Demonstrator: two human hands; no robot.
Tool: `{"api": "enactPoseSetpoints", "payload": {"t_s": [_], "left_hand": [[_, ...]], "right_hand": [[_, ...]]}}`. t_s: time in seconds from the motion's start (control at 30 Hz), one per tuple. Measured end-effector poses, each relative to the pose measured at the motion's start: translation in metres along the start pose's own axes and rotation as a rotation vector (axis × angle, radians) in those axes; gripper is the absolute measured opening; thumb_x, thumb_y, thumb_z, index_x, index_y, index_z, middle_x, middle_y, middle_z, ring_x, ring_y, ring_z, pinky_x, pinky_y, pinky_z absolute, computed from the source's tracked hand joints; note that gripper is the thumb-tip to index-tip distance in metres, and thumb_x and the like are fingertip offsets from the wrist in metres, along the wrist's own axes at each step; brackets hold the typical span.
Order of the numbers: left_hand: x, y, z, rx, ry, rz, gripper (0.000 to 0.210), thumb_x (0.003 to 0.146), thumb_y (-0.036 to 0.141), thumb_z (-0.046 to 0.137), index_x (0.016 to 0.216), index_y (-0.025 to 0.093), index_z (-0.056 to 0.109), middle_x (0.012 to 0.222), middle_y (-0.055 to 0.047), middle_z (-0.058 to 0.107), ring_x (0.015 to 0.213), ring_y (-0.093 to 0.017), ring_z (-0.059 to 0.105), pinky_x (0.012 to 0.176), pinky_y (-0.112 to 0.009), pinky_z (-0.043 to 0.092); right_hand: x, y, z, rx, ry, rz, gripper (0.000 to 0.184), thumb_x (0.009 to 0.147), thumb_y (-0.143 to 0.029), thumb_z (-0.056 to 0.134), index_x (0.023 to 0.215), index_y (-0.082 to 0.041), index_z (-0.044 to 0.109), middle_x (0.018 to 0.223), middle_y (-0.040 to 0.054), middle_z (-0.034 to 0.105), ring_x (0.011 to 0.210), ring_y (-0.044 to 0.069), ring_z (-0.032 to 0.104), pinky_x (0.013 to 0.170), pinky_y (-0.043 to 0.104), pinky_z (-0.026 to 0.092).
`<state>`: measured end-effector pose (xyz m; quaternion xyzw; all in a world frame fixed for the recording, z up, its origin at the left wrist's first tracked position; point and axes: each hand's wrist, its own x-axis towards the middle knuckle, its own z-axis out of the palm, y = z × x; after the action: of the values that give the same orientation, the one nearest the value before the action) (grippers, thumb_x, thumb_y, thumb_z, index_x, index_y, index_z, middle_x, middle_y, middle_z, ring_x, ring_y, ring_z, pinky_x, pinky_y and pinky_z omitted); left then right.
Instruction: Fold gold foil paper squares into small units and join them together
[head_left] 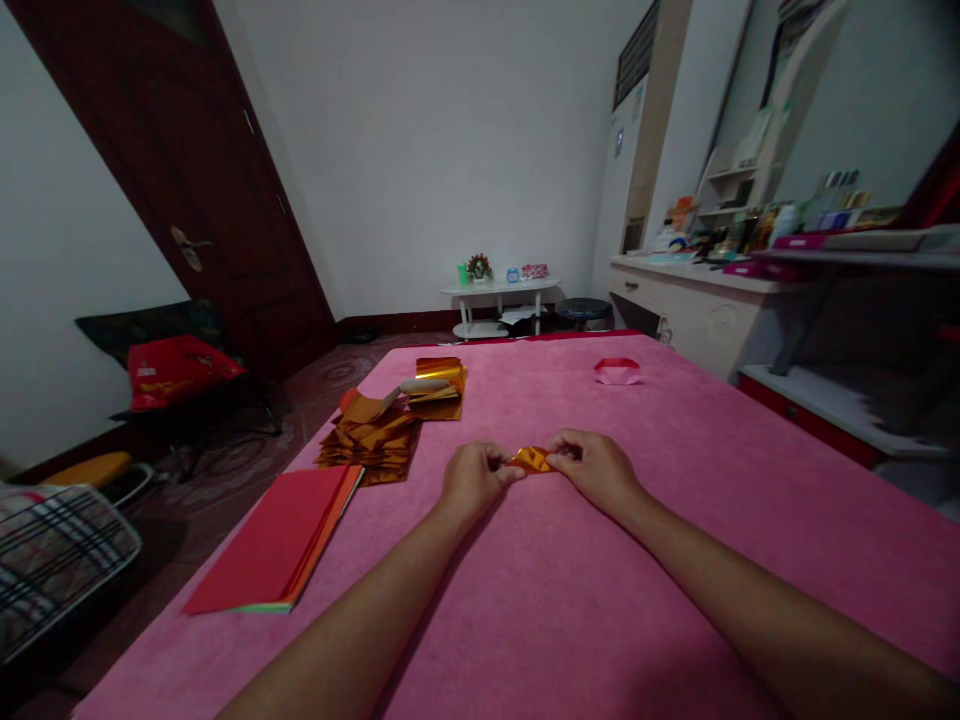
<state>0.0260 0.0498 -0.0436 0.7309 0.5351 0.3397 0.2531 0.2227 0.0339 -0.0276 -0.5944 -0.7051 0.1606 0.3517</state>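
A small piece of shiny gold foil paper [531,460] is pinched at both ends just above the pink cloth, around the middle of the view. My left hand [474,480] grips its left end, fingers closed. At the right end, my right hand [596,468] holds it between thumb and fingers. The foil looks folded or creased; its ends are hidden under my fingertips. To the left lies a pile of folded gold papers [375,440]. Behind that pile sits a stack of gold foil sheets [437,402], with a pale handle-like object [424,385] resting by it.
Red and coloured paper sheets [277,540] lie at the table's left edge. A red and pink folded paper ring [617,372] stands at the far right of the pink-covered table [675,560]. Beyond are a low white table [499,288], a stool [583,310] and a dresser [690,300].
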Motion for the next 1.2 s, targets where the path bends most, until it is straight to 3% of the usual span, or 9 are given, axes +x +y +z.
{"api": "enactPoseSetpoints", "payload": {"t_s": [0.13, 0.33, 0.5, 0.77, 1.2], "left_hand": [[-0.005, 0.007, -0.005, 0.001, 0.034, 0.01, 0.023, 0.063, 0.031, 0.074, 0.082, 0.019, 0.067, 0.065, 0.003, 0.062, 0.056, -0.01, 0.052, 0.051, -0.02, 0.032], [-0.02, 0.02, -0.017, 0.299, 0.151, -0.022, 0.016, 0.067, 0.037, 0.072, 0.07, 0.023, 0.068, 0.072, 0.001, 0.067, 0.065, -0.013, 0.055, 0.057, -0.024, 0.03], [-0.02, 0.019, -0.016, 0.341, 0.139, 0.015, 0.012, 0.07, 0.036, 0.07, 0.073, 0.025, 0.071, 0.078, -0.001, 0.068, 0.071, -0.015, 0.057, 0.061, -0.025, 0.033], [-0.014, 0.012, -0.015, 0.202, 0.059, -0.042, 0.016, 0.072, 0.037, 0.066, 0.072, 0.021, 0.068, 0.074, -0.001, 0.067, 0.067, -0.015, 0.057, 0.058, -0.023, 0.034], [-0.008, 0.023, -0.012, 0.476, 0.042, -0.017, 0.026, 0.081, 0.043, 0.054, 0.076, 0.021, 0.068, 0.08, -0.006, 0.069, 0.076, -0.02, 0.06, 0.063, -0.027, 0.033]], "right_hand": [[-0.002, 0.006, 0.0, 0.087, -0.044, -0.004, 0.009, 0.067, -0.023, 0.063, 0.075, -0.021, 0.067, 0.064, -0.0024, 0.063, 0.058, 0.012, 0.055, 0.052, 0.022, 0.037], [-0.002, 0.007, -0.002, 0.132, -0.033, 0.02, 0.007, 0.066, -0.023, 0.063, 0.07, -0.019, 0.066, 0.06, -0.0023, 0.06, 0.055, 0.012, 0.052, 0.052, 0.022, 0.037], [-0.003, 0.006, -0.002, 0.131, -0.036, 0.036, 0.008, 0.066, -0.025, 0.064, 0.071, -0.018, 0.066, 0.06, -0.002, 0.061, 0.056, 0.012, 0.053, 0.052, 0.022, 0.037], [-0.002, 0.009, -0.001, 0.172, -0.05, 0.025, 0.01, 0.066, -0.024, 0.062, 0.072, -0.018, 0.067, 0.063, -0.0008, 0.064, 0.058, 0.013, 0.055, 0.053, 0.023, 0.038], [0.0, 0.002, -0.003, 0.06, -0.032, 0.025, 0.016, 0.073, -0.029, 0.056, 0.07, -0.018, 0.067, 0.066, 0.0001, 0.066, 0.061, 0.014, 0.057, 0.055, 0.023, 0.037]]}}
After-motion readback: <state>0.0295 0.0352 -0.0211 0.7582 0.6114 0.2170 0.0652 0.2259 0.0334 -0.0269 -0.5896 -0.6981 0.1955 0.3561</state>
